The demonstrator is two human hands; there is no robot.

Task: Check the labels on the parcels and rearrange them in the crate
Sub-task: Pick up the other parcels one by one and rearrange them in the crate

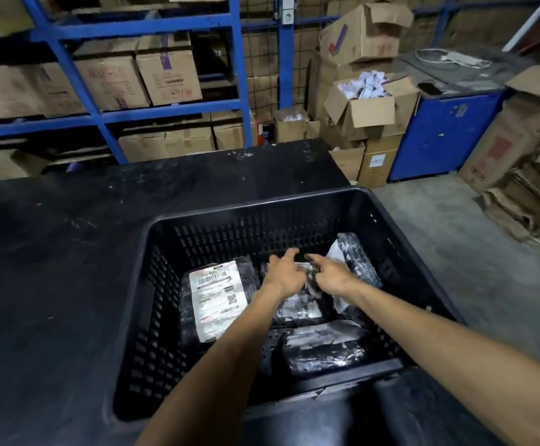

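Note:
A black slatted plastic crate [256,217] sits on a black table and holds several black plastic parcels. One parcel [217,297] lies flat at the left with a large white label facing up. A second parcel [358,259] leans against the right wall. A third parcel [323,349] lies near the front wall. Both my arms reach into the crate. My left hand [283,272] and my right hand [329,276] are close together over a middle parcel [301,305], fingers spread and blurred. Whether either hand grips it is unclear.
The black table [69,252] stretches left and behind the crate. Blue shelving [101,117] with cardboard boxes stands beyond it. Open cartons [371,107], a blue cabinet [442,133] and flattened cardboard [532,194] line the concrete floor at the right.

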